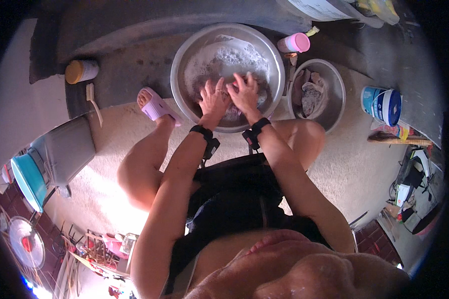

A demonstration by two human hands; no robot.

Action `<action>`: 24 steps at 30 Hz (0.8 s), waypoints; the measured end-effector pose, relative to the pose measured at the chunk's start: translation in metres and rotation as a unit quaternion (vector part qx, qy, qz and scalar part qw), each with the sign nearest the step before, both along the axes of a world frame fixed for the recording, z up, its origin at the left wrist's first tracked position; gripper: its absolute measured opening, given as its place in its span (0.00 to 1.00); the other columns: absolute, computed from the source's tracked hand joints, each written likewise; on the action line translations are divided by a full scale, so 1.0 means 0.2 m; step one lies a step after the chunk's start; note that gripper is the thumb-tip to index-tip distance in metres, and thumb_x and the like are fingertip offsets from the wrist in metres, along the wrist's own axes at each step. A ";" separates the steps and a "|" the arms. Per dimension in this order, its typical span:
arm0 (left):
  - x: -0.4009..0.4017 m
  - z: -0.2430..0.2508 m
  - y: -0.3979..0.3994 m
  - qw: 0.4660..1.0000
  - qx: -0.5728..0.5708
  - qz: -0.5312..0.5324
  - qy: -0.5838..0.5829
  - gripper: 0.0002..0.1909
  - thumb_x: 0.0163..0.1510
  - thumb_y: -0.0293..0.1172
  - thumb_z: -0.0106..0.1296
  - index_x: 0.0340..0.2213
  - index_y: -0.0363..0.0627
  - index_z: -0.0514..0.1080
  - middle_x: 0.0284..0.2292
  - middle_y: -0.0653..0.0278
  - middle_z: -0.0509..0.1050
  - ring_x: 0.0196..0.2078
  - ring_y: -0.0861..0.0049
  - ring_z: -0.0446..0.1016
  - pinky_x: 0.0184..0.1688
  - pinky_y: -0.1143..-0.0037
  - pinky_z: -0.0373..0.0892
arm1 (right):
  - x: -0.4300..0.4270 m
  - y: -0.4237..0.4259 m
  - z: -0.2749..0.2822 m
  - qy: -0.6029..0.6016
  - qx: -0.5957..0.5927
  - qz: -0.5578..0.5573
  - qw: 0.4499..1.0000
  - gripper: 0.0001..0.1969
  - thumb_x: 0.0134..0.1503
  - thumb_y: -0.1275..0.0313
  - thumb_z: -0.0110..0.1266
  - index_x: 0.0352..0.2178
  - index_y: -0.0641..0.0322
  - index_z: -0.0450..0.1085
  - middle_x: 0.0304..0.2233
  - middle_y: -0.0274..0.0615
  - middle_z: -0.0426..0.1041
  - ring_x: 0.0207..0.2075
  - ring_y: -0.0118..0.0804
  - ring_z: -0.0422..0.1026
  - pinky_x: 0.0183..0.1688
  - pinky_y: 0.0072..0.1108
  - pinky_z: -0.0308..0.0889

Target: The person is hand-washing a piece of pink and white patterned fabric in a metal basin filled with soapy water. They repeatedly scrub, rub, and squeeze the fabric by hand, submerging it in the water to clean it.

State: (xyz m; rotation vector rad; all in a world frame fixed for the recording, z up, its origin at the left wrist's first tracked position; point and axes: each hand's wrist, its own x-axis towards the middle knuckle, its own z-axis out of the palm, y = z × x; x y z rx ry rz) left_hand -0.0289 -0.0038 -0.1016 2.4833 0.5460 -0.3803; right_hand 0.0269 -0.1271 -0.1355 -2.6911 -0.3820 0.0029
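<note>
A large metal basin [177, 80] stands in front of me, holding cloudy water topped with white suds [234, 52]. My left hand [213, 98] is over its near half with the fingers spread and a ring on one of them. Beside it, nearly touching, is my right hand [245, 93], fingers bent and apart. A small red patch [235, 84] shows by the right thumb and fingers; whether they pinch it is unclear. Wet fabric [232, 111] with a pinkish tint lies partly under the water below both hands.
Right of the basin, a smaller metal basin [341, 86] holds wet cloth [312, 97]. A pink-lidded container [295, 43] stands behind it; a blue-and-white bucket [381, 104] is farther right. To the left are a scrubbing brush [93, 102] and a yellow-lidded jar [81, 71]. My slippered foot [155, 106] is near the rim.
</note>
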 end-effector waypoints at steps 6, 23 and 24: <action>0.08 -0.19 0.06 0.998 -0.041 0.003 0.053 0.21 0.58 0.38 0.46 0.53 0.58 0.63 0.53 0.46 0.62 0.53 0.45 0.65 0.47 0.58 0.71 | 0.05 0.12 -0.05 0.073 -0.069 0.088 0.991 0.12 0.58 0.63 0.49 0.44 0.45 0.70 0.51 0.44 0.67 0.48 0.52 0.65 0.44 0.45 0.63; 0.26 -0.21 0.30 0.824 -0.359 0.411 -0.154 0.24 0.59 0.53 0.47 0.40 0.43 0.76 0.35 0.58 0.77 0.38 0.69 0.74 0.45 0.72 0.67 | 0.32 0.05 0.09 0.296 0.314 -0.017 0.902 0.16 0.57 0.58 0.55 0.31 0.63 0.74 0.24 0.37 0.75 0.29 0.27 0.71 0.33 0.22 0.65; 0.25 -0.22 0.26 0.784 -0.374 0.455 -0.195 0.18 0.56 0.45 0.51 0.38 0.43 0.76 0.32 0.56 0.77 0.37 0.67 0.74 0.44 0.70 0.67 | 0.27 0.03 0.11 0.318 0.332 -0.052 0.886 0.13 0.57 0.62 0.57 0.30 0.63 0.74 0.23 0.33 0.73 0.28 0.22 0.68 0.32 0.20 0.64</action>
